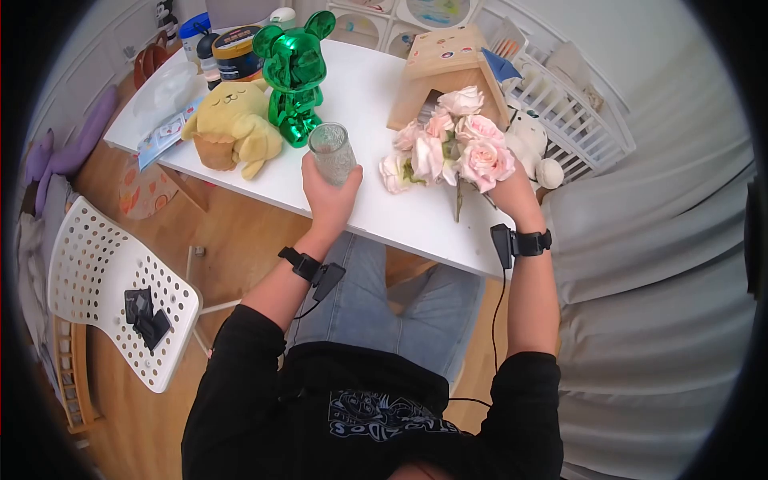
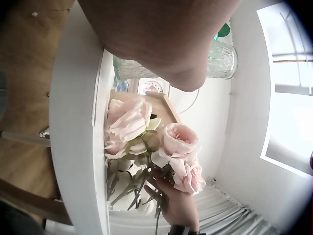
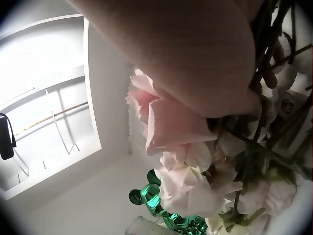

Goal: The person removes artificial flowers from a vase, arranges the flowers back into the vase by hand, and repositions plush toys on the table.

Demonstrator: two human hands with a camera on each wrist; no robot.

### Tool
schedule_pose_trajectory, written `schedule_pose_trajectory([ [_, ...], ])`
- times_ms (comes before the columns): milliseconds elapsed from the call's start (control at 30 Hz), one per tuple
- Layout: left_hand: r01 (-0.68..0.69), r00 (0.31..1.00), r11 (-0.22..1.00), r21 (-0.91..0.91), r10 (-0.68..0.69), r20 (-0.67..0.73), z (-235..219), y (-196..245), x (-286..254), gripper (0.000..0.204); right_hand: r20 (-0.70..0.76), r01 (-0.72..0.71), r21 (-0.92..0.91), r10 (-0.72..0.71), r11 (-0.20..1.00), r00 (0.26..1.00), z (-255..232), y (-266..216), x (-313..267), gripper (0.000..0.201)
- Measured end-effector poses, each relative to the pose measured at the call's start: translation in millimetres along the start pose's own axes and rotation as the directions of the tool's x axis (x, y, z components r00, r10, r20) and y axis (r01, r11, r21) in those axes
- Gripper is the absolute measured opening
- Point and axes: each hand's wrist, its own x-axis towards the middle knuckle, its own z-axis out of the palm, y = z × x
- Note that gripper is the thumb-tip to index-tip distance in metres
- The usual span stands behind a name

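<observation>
My left hand (image 1: 330, 194) grips a clear textured glass (image 1: 332, 154) near the front edge of the white table (image 1: 376, 204). In the left wrist view the glass (image 2: 222, 59) shows on both sides of the hand. My right hand (image 1: 516, 196) holds a bunch of pale pink roses (image 1: 460, 144) by the stems, the blooms leaning left over the table. Seen from the left wrist, the right hand (image 2: 178, 203) has its fingers round the dark green stems (image 2: 129, 186). The roses (image 3: 183, 120) fill much of the right wrist view, some hidden behind the hand.
A shiny green bear figure (image 1: 294, 80) stands just behind the glass. Left of it sits a yellow plush toy (image 1: 232, 128), with tubs and bottles behind. A wooden house-shaped box (image 1: 440, 60) and a white plush toy (image 1: 528, 140) stand around the roses. A white chair (image 1: 120, 296) is at left.
</observation>
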Motion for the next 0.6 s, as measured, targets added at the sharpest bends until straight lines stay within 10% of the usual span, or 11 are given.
schedule_pose_trajectory([
  [133,-0.004,1.0,1.0,0.031,0.004,0.002,-0.9,0.4,-1.6,0.063,0.01,-0.059,0.035,0.059,0.998,0.998,9.4,-10.7,-7.6,0.047],
  [233,0.005,1.0,0.998,0.058,-0.005,-0.001,-1.5,-0.1,-0.1,0.064,0.325,0.094,-0.197,-0.025,0.976,0.946,24.4,-4.7,-12.3,0.055],
  [333,-0.018,1.0,0.996,0.086,0.019,-0.017,0.0,1.9,-0.4,0.064,-0.089,0.007,-0.26,-0.032,0.965,0.996,27.1,-20.8,-30.7,0.062],
  [600,-0.023,1.0,0.994,0.111,0.023,-0.004,-0.3,1.3,-1.4,0.064,-0.068,0.014,-0.043,-0.017,0.999,0.998,77.3,-33.0,-54.2,0.059],
])
